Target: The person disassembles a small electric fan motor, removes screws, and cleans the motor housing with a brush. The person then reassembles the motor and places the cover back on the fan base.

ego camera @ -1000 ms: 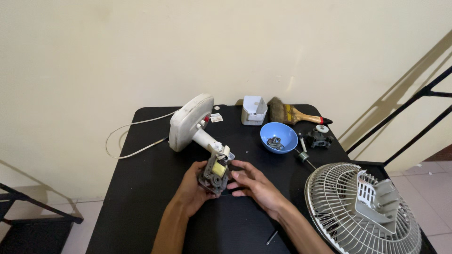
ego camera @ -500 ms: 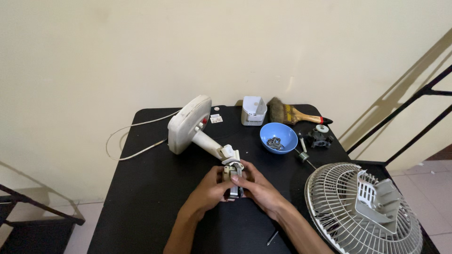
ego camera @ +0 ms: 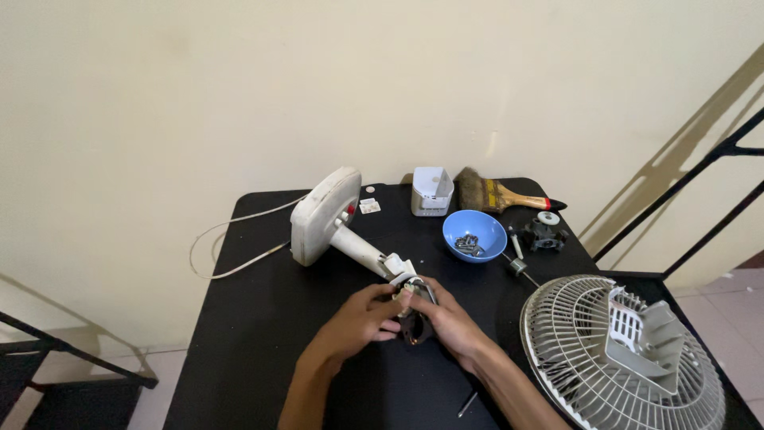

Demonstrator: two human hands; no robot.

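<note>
Where both hands meet, left hand (ego camera: 362,318) and right hand (ego camera: 446,322) fingers grip dark motor part (ego camera: 415,328), mostly hidden.

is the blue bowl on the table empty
No, the blue bowl holds a small pile of metal screws on the black table.

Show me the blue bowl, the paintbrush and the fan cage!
blue bowl (ego camera: 493,229): head view, on its inner wall.
paintbrush (ego camera: 475,189): head view, on its bristles.
fan cage (ego camera: 569,350): head view, on its wire ribs.
</note>
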